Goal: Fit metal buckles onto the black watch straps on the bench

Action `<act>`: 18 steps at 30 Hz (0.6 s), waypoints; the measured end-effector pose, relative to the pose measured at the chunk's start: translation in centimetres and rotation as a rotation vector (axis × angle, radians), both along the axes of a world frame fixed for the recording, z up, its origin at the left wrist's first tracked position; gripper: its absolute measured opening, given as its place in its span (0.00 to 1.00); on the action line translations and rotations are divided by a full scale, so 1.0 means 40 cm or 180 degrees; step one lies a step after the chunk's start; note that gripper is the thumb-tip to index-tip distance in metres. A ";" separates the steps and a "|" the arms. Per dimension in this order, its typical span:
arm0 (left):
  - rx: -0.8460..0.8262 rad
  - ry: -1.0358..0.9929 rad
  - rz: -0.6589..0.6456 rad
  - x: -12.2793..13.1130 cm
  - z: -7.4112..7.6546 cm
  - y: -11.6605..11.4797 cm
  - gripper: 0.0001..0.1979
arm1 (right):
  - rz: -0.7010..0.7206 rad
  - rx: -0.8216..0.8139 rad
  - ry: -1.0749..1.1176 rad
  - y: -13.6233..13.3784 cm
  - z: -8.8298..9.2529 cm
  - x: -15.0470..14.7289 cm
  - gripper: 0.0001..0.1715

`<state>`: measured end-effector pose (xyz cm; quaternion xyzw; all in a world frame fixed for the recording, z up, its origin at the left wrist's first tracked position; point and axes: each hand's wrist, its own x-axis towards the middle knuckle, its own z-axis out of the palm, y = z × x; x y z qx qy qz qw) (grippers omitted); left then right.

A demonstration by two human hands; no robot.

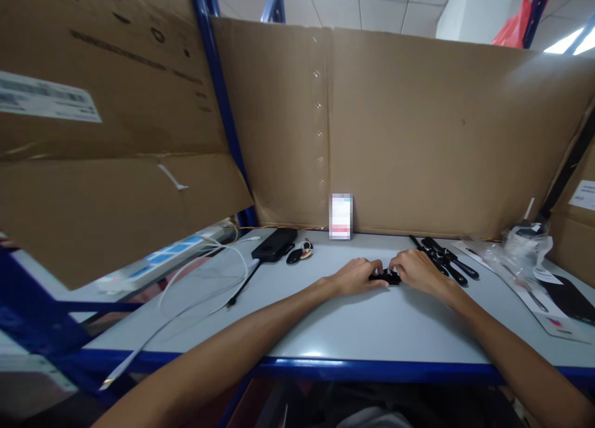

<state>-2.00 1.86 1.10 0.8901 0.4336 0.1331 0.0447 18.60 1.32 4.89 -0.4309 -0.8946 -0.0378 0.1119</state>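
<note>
In the head view, my left hand (359, 275) rests low over the table with its fingers curled around the left side of a small black object (391, 278). From the other side my right hand (417, 269) pinches at the same object, fingers bent down onto it. A few bright glints show on it between the fingertips; its kind is too small and covered to make out. Just beyond my right hand lie several black-handled tools (449, 257), close together on the white tabletop (344, 329).
A phone (341, 217) with a lit screen leans on the cardboard wall (395, 124). Left are a black box-shaped device (275, 244), keys (300, 253), white cables (244, 273) and a power strip (167, 257). Clear plastic packaging (515, 254) and a dark flat item (569, 298) lie right.
</note>
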 end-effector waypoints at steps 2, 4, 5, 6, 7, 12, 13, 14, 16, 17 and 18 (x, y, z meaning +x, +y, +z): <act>0.0006 -0.0026 -0.0032 -0.001 0.000 -0.001 0.23 | 0.0134 -0.0091 0.0084 -0.004 0.001 -0.003 0.25; 0.0002 -0.0026 -0.0036 -0.002 0.001 -0.002 0.22 | 0.0306 -0.0250 0.0155 -0.004 -0.001 -0.005 0.25; 0.0004 -0.0016 -0.0025 -0.001 0.001 -0.002 0.22 | 0.0330 -0.0286 0.0159 -0.003 -0.001 -0.005 0.24; 0.0006 0.0001 -0.0006 -0.001 0.003 -0.003 0.22 | 0.0288 -0.0277 0.0136 -0.002 -0.002 -0.004 0.23; 0.0009 0.0018 0.0013 0.000 0.004 -0.004 0.22 | 0.0195 -0.0226 0.0095 0.000 -0.002 -0.003 0.22; -0.0030 0.0036 0.0049 0.003 0.010 -0.008 0.23 | -0.0013 0.0023 0.0065 0.006 -0.004 0.003 0.24; -0.0042 0.0032 0.0045 0.003 0.011 -0.008 0.23 | 0.0098 -0.0031 0.0129 0.007 -0.005 0.004 0.25; -0.0049 0.0030 0.0042 0.003 0.011 -0.009 0.23 | 0.0227 -0.0113 0.0191 0.009 -0.006 0.004 0.25; -0.0046 0.0039 0.0037 0.002 0.010 -0.008 0.23 | 0.0406 -0.0258 0.0254 0.014 -0.010 0.007 0.25; -0.0040 0.0049 0.0038 0.001 0.009 -0.008 0.23 | 0.0404 -0.0270 0.0243 0.016 -0.011 0.009 0.24; -0.0029 0.0058 0.0042 0.001 0.008 -0.008 0.22 | 0.0340 -0.0232 0.0208 0.018 -0.012 0.010 0.23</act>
